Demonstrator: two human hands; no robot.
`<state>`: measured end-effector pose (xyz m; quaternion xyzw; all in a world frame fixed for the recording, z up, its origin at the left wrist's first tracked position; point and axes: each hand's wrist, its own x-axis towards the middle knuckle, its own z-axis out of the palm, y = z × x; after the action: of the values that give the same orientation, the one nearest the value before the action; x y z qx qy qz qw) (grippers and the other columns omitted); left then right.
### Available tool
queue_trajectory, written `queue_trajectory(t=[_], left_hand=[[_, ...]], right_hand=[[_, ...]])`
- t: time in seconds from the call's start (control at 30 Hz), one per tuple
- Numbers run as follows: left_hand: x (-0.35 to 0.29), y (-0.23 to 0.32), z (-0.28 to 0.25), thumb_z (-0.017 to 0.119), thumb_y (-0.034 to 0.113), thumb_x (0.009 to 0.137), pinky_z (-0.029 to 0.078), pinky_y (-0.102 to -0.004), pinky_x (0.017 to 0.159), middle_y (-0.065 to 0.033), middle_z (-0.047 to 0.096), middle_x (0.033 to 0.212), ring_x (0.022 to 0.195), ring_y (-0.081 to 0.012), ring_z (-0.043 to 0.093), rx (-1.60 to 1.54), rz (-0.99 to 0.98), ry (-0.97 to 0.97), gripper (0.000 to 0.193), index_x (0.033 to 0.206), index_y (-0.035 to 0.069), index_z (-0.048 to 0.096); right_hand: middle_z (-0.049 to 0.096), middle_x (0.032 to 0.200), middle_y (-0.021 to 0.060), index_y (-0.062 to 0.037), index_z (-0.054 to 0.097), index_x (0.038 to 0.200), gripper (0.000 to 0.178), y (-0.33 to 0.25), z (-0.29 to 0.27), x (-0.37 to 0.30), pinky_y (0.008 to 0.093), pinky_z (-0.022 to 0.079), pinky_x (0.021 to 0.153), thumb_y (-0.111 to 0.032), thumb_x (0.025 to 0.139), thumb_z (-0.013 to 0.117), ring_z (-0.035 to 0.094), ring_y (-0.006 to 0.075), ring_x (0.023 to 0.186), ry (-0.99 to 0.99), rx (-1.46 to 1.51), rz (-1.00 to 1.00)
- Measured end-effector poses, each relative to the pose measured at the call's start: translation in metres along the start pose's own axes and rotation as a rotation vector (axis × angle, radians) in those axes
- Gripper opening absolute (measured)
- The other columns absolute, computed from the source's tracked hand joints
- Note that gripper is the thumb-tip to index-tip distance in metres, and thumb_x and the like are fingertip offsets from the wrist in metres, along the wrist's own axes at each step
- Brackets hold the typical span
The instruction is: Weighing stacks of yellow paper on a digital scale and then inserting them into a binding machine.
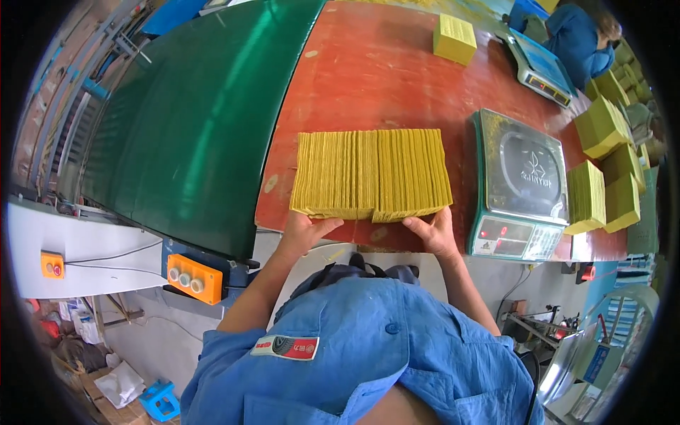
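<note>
Two blocks of yellow paper sheets stand side by side on edge on the red tabletop (368,78), close in front of me. My left hand (303,232) grips the near left corner of the left paper block (333,173), its thumb along the near face. At the near right corner, my right hand (433,230) holds the right paper block (412,170), thumb on the near face. The fingers of both hands are mostly hidden behind the paper. Just right of the blocks sits a digital scale (520,166) with a bare metal pan.
A green conveyor belt (191,134) runs along the left, with an orange button box (195,278) at its near end. More yellow paper blocks (586,195) are stacked right of the scale. Farther back are a lone block (454,39), a second scale (540,64) and another person (577,42).
</note>
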<state>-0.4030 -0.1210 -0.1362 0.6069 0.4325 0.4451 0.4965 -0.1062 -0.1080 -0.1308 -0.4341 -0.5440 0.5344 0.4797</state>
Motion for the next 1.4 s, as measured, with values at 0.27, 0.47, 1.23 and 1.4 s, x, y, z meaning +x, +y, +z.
queue_trajectory(t=[0.27, 0.47, 1.23, 1.4], left_hand=[[-0.001, 0.046, 0.009, 0.077, 0.020, 0.082, 0.047, -0.0399, 0.096, -0.0161, 0.058, 0.124, 0.111, -0.0261, 0.058, 0.029, 0.010, 0.074, 0.063, 0.133, -0.002, 0.048], [0.022, 0.178, -0.022, 0.037, 0.060, 0.095, 0.042, -0.0400, 0.095, -0.0213, 0.054, 0.122, 0.111, -0.0328, 0.054, 0.451, 0.297, 0.013, 0.078, 0.132, -0.006, 0.055], [0.058, 0.139, 0.015, 0.049, 0.007, 0.098, 0.031, -0.0328, 0.111, -0.0123, 0.043, 0.145, 0.134, -0.0199, 0.040, 0.136, -0.102, 0.083, 0.048, 0.145, 0.003, 0.039], [0.078, 0.148, 0.026, 0.058, 0.008, 0.094, 0.030, -0.0321, 0.111, -0.0130, 0.049, 0.140, 0.132, -0.0212, 0.043, 0.372, -0.015, 0.034, 0.046, 0.139, 0.001, 0.047]], right_hand=[[0.054, 0.130, 0.0122, 0.0028, 0.040, 0.137, 0.086, -0.017, 0.008, -0.010, 0.0379, 0.040, 0.105, -0.033, 0.074, 0.086, 0.051, 0.0241, 0.122, 0.110, 0.147, -0.020], [0.054, 0.132, 0.0123, 0.0011, 0.037, 0.141, 0.092, -0.035, 0.013, -0.022, 0.0408, 0.040, 0.105, -0.041, 0.074, 0.082, 0.051, 0.0246, 0.123, 0.090, 0.602, 0.122], [0.058, 0.128, 0.0190, 0.0079, 0.037, 0.142, 0.066, -0.023, 0.004, 0.022, 0.0361, 0.048, 0.097, -0.036, 0.098, 0.058, 0.060, 0.0222, 0.113, 0.118, 0.621, 0.417], [0.059, 0.126, 0.0159, 0.0056, 0.043, 0.139, 0.065, -0.025, -0.004, 0.019, 0.0345, 0.047, 0.097, -0.041, 0.097, 0.058, 0.059, 0.0205, 0.113, 0.140, 0.647, 0.447]])
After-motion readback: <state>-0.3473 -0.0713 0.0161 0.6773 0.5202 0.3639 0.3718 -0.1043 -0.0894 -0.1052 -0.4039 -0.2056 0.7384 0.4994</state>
